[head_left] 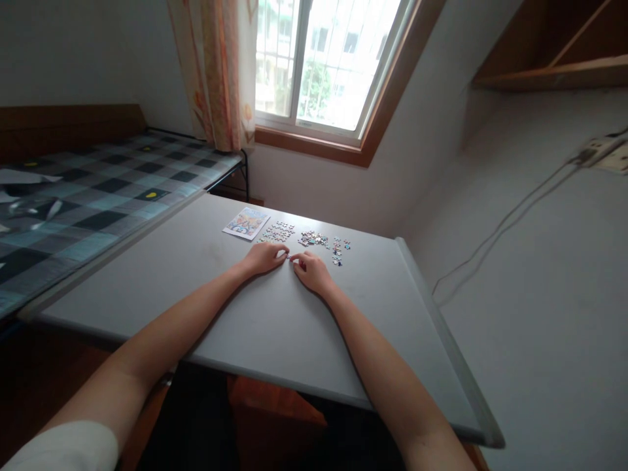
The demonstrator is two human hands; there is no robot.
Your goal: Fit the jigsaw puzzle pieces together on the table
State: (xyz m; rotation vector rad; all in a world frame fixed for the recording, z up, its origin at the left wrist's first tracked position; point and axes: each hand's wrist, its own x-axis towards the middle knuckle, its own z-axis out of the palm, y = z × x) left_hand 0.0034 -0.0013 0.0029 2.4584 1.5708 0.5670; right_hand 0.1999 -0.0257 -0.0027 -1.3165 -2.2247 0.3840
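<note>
My left hand (266,258) and my right hand (313,271) meet near the middle of the grey table (275,327). Their fingertips are curled in a pinch at a tiny jigsaw puzzle piece (289,258), which the fingers partly cover. Just beyond my left hand, puzzle pieces (279,231) lie spread in loose rows. A denser pile of pieces (314,239) sits past my right hand, and a short column of pieces (337,251) is to its right. At the far left of the pieces lies a printed picture sheet (246,223).
A bed with a checked cover (108,190) adjoins the table's left side. Behind the table are a window (324,65) and a curtain (216,72). On the right wall, a cable (510,226) hangs from a socket (608,152), below a wooden shelf (554,75).
</note>
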